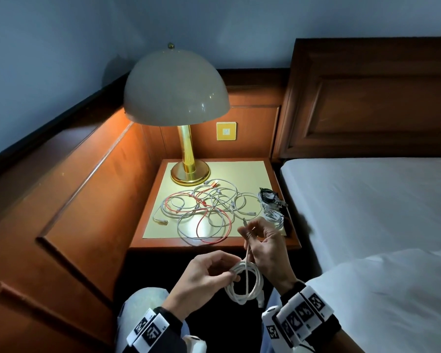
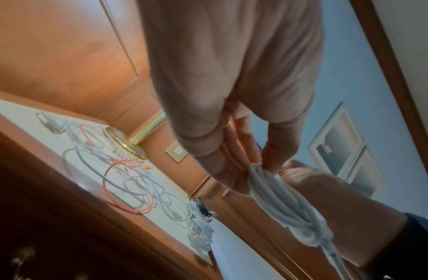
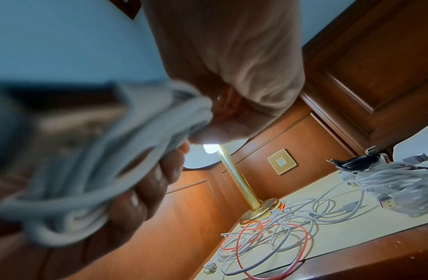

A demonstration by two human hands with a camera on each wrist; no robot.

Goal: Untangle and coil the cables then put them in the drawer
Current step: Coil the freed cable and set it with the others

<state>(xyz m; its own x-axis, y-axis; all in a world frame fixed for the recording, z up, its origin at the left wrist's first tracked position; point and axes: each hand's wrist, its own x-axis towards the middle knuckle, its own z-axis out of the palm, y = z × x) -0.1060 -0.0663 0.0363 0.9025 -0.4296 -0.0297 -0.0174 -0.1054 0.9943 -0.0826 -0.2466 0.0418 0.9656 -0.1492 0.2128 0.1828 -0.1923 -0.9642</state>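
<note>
**Inspector A:** Head view, left to right: left hand pinches a coiled white cable in front of the nightstand, near side. Right hand grasps that cable's free end, raised above the coil.

**Inspector B:** The tangled cables lie mid-table, near the lamp; the coiled bundles sit at the right edge. Only the left wrist view shows a drawer knob below the tabletop; whether the drawer is open I cannot tell.

Both hands raised, fingers curled: left pinching, right pinching.
</note>
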